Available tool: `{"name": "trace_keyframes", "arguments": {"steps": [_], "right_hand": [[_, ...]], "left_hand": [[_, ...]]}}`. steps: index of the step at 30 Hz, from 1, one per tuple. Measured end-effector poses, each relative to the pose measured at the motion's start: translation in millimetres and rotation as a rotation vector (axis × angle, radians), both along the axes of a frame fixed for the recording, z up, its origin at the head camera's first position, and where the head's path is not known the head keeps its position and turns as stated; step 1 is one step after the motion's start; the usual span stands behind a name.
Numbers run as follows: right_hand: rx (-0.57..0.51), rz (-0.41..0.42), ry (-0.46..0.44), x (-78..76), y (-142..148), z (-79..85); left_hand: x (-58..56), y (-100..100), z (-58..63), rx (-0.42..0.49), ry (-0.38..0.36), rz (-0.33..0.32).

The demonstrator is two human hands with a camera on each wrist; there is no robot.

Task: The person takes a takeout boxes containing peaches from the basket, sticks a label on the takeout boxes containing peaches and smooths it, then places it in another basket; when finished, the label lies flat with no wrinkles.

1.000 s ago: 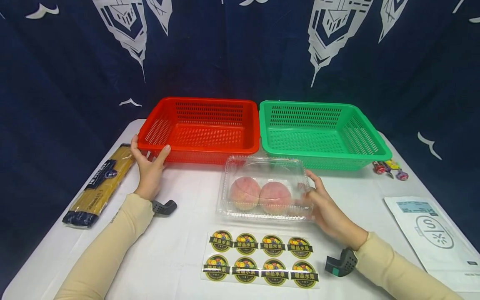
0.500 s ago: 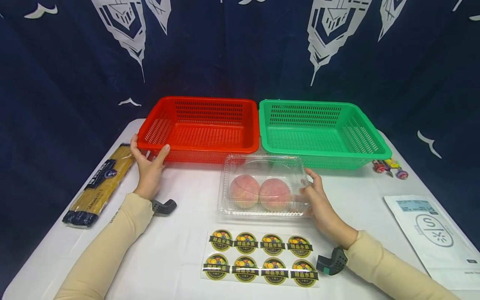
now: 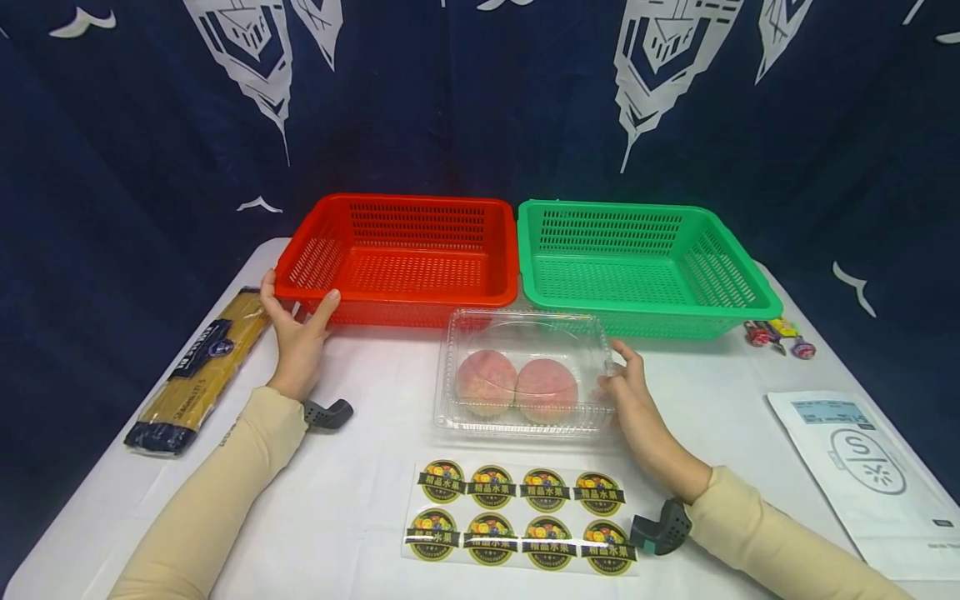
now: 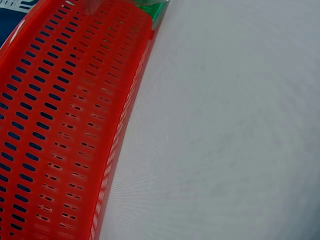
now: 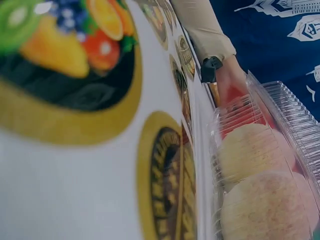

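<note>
We wear long beige sleeves (image 3: 213, 496), with a black, curved device (image 3: 330, 414) at our left wrist and a green-marked black one (image 3: 662, 528) at our right.

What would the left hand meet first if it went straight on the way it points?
The red basket: the left hand is at its near left corner in the head view and seems to touch it already, though depth there is hard to judge.
</note>
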State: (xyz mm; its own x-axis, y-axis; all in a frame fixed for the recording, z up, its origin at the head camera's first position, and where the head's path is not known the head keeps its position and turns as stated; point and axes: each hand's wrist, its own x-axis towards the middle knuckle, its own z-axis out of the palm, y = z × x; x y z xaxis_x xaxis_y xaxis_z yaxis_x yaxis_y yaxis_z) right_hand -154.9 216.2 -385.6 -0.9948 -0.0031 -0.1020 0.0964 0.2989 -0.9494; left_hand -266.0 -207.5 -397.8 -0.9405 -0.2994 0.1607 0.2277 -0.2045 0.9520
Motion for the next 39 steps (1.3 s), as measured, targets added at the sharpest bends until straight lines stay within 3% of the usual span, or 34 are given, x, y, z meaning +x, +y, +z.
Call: {"name": "trace_keyframes", "arguments": {"steps": [4,7,14,18,22,26,29,32,34,39], "right_hand": [[0.003,0.015,0.051,0.7,4.6,3.5],[0.025,0.024,0.141,0.0,8.8,9.2],[0.114,0.075,0.416,0.1,10.9,22.2],[0.152,0.127,0.57,1.6,5.2,25.6],[0.166,0.207,0.708,1.9,-2.2,26.3],[0.113,0.306,0.769,1.1,-9.0,25.6],[0.058,0.381,0.773,1.8,-13.6,25.5],[0.017,0.455,0.767,4.1,-18.6,26.7],[-0.006,0.511,0.763,5.9,-21.9,27.8],[-0.033,0.648,0.774,12.6,-32.9,29.5]], "left_hand": [[0.0,0.5,1.5,-0.038,-0.004,0.022],[1.4,0.5,3.4,-0.105,-0.02,0.055],[8.0,2.5,11.8,-0.406,-0.071,0.192],[10.9,5.0,18.6,-0.54,0.008,0.235],[13.4,9.2,24.6,-0.627,0.181,0.222],[18.1,14.7,30.5,-0.679,0.343,0.104],[24.0,18.6,36.5,-0.694,0.376,-0.025],[30.4,21.8,43.5,-0.674,0.352,-0.184],[33.4,22.9,46.3,-0.63,0.318,-0.322],[40.0,21.0,49.0,-0.597,0.167,-0.663]]}}
